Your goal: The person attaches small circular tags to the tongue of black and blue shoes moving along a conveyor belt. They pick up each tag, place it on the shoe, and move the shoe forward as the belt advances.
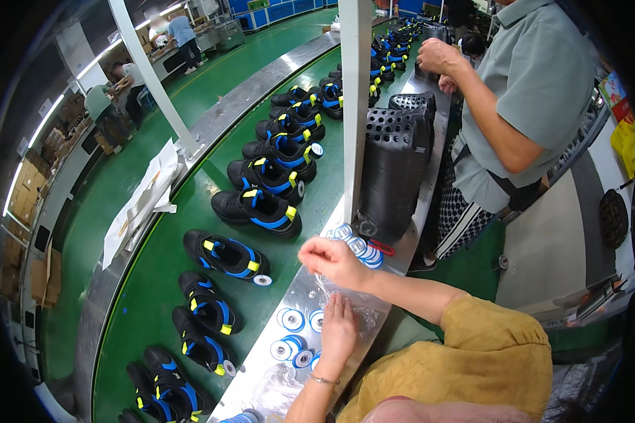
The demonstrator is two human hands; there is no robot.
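Observation:
My left hand (339, 331) lies with its fingers stretched out over the metal ledge (268, 366), next to round blue-and-white tags (290, 319). Under and around it are thin clear plastic strands or film. Raised just beyond it, my right hand (335, 264) is curled in a pinch; whatever its fingertips hold is too small or hidden to make out. More round tags (365, 252) are heaped beside my right wrist, along with a red object (382, 247). Closest to the right hand on the green belt is a black shoe with blue and yellow trim (257, 210).
Several similar shoes (226, 255) line the green conveyor belt (212, 169), some with a round tag attached. A white post (354, 106) rises from the ledge beside tall black perforated forms (391, 169). A co-worker in a grey-green shirt (543, 84) stands at right. White paper (141, 201) lies on the far rail.

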